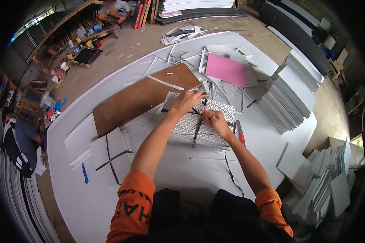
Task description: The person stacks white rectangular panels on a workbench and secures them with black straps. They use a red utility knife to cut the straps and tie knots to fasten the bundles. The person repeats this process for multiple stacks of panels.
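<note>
A bundle of white sheets with a bumpy, textured top [180, 126] sits on the white table in front of me. A black strap [197, 133] wraps around it and crosses on top. My left hand [187, 102] is closed on the strap near the far edge of the bundle. Close to the crossing, my right hand [216, 122] pinches the same strap with thumb and finger. The exact spot where the fingers meet the strap is partly hidden. A red-handled cutter [241, 135] lies just right of the bundle.
Left on the table [166, 170] lie a brown board [138, 99], a flat strapped stack [99, 150] and a blue tool [85, 173]. White offcuts and a pink sheet [225, 69] lie beyond the bundle. Tall sheet stacks [286, 95] stand right. Two other people crouch at the far and left sides.
</note>
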{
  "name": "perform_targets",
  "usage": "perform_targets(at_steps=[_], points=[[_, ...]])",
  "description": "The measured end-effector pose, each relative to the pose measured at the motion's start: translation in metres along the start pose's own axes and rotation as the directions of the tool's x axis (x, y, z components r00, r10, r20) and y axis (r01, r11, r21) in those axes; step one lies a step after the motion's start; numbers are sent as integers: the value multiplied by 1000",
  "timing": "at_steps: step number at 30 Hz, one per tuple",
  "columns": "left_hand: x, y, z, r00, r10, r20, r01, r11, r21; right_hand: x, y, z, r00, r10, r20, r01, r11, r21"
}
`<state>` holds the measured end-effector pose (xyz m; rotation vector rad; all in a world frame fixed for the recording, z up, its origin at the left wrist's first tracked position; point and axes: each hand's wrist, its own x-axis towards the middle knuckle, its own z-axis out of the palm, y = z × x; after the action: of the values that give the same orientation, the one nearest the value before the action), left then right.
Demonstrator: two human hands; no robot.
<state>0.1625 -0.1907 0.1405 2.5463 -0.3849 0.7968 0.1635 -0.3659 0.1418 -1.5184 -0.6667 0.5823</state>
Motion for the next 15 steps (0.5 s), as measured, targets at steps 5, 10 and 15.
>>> perform_targets(at_steps=[5, 10, 15], points=[[-7, -10, 3, 989, -146, -6, 145, 989, -34, -13, 14, 1, 995, 20, -96, -31, 994, -109], [-4, -18, 6, 980, -197, 22, 198, 979, -52, -22, 12, 1, 996, -86, -38, 69, 946, -317], [-17, -13, -6, 998, -36, 60, 39, 997, -65, -21, 11, 1, 999, -6, -51, -10, 952, -305]])
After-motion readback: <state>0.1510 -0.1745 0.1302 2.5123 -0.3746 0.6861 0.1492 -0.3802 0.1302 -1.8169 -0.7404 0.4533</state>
